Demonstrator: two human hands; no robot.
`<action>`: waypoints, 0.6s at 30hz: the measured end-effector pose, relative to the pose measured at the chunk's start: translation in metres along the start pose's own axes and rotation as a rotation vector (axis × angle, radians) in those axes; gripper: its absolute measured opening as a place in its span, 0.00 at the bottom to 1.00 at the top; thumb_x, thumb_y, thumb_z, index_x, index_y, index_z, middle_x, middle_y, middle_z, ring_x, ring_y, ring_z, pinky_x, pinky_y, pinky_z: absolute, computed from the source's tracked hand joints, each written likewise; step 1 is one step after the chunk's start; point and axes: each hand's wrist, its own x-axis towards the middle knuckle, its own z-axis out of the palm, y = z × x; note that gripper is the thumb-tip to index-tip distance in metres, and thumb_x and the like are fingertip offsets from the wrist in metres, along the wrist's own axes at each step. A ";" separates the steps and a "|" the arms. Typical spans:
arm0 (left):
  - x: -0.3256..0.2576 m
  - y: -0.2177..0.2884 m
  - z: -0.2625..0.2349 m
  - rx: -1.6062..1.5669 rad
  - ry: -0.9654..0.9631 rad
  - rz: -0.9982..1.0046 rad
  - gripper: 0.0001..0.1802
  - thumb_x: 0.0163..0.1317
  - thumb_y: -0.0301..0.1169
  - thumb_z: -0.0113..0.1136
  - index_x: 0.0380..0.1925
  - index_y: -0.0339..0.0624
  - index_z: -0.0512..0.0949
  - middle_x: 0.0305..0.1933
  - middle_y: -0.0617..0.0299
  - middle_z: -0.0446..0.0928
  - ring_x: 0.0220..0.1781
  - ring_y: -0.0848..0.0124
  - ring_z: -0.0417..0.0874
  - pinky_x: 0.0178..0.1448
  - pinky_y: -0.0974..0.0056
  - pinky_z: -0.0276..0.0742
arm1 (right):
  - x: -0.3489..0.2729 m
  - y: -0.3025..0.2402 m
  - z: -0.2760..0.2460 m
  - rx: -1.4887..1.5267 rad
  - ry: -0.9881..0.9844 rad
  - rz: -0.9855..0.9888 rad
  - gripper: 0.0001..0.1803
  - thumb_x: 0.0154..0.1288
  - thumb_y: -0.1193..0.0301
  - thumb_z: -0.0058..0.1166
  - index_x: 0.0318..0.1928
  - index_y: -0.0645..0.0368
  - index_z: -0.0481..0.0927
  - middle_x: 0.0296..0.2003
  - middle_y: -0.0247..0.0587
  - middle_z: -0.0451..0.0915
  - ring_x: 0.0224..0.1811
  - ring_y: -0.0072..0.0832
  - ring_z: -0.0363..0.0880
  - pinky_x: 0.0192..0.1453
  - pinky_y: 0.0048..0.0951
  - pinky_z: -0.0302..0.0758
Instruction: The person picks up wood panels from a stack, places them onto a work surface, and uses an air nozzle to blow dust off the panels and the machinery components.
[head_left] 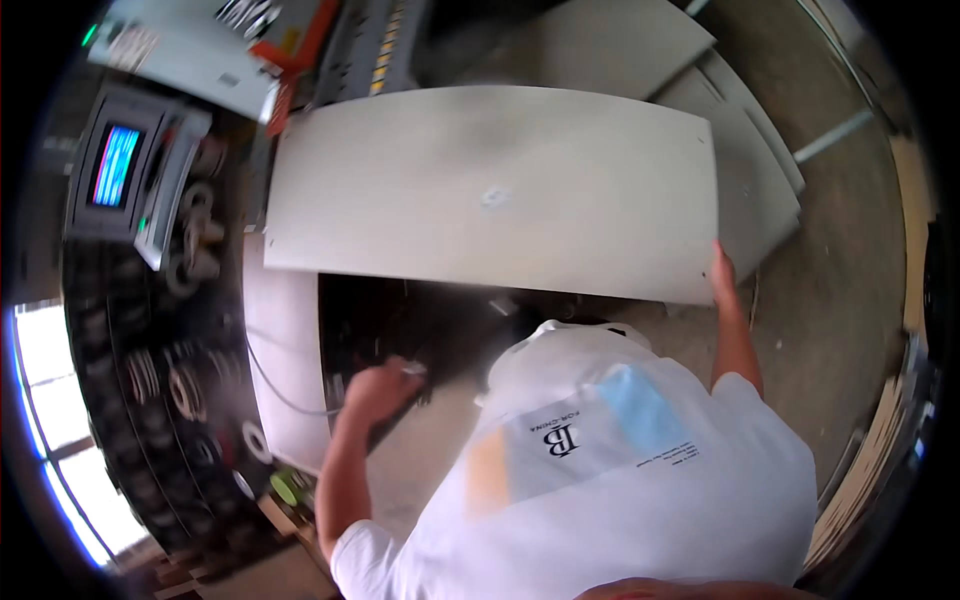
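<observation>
A large pale rectangular panel [590, 190] lies across the middle of the view, with a small whitish patch near its centre and small dark holes by its corners. My right hand [722, 278] is closed on the panel's right edge, near the close corner. Below the panel's near edge, my left hand [378, 390] is curled round a small tool with a metallic end [412, 369]. A thin grey hose [290, 403] runs up to this hand from the left. The tool looks like an air gun, but blur and my fingers hide most of it.
Another pale panel [285, 350] stands at the left, and more panels [610, 45] lie beyond on the right. A machine with an orange-red part [300, 50] and a lit screen [116, 165] is at the far left. Rolls of edging [190, 390] fill a rack; stacked boards [860, 480] stand right.
</observation>
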 end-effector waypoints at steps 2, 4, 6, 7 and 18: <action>0.038 0.028 -0.012 0.003 0.043 0.012 0.26 0.70 0.52 0.59 0.53 0.41 0.76 0.42 0.38 0.85 0.47 0.39 0.86 0.51 0.42 0.80 | -0.008 0.002 -0.005 0.029 -0.015 0.016 0.43 0.77 0.40 0.45 0.68 0.70 0.75 0.63 0.49 0.80 0.65 0.37 0.78 0.70 0.35 0.71; 0.088 0.029 -0.014 -0.164 0.310 -0.117 0.26 0.71 0.53 0.58 0.49 0.39 0.75 0.44 0.37 0.85 0.47 0.38 0.85 0.50 0.40 0.80 | -0.024 -0.018 -0.002 0.122 -0.061 0.070 0.43 0.77 0.39 0.44 0.68 0.70 0.75 0.63 0.49 0.80 0.64 0.37 0.78 0.68 0.36 0.73; 0.167 -0.043 0.022 -0.548 0.547 -0.406 0.26 0.73 0.52 0.56 0.47 0.37 0.75 0.42 0.38 0.84 0.46 0.40 0.85 0.49 0.40 0.80 | -0.030 -0.031 0.009 0.236 -0.106 0.077 0.43 0.77 0.39 0.43 0.67 0.69 0.75 0.61 0.48 0.81 0.62 0.36 0.80 0.66 0.37 0.75; 0.192 -0.053 0.043 -0.272 0.547 -0.208 0.24 0.74 0.51 0.54 0.48 0.37 0.75 0.45 0.38 0.83 0.49 0.41 0.85 0.51 0.41 0.80 | -0.029 -0.036 0.010 0.293 -0.127 0.077 0.43 0.77 0.38 0.43 0.66 0.69 0.76 0.60 0.47 0.82 0.62 0.36 0.80 0.65 0.37 0.76; 0.274 0.257 0.004 -0.204 0.223 0.484 0.23 0.75 0.50 0.51 0.49 0.39 0.75 0.47 0.38 0.83 0.53 0.39 0.82 0.56 0.43 0.78 | -0.035 -0.026 0.008 0.554 0.016 0.290 0.38 0.78 0.41 0.41 0.47 0.67 0.86 0.42 0.41 0.87 0.42 0.31 0.84 0.50 0.35 0.79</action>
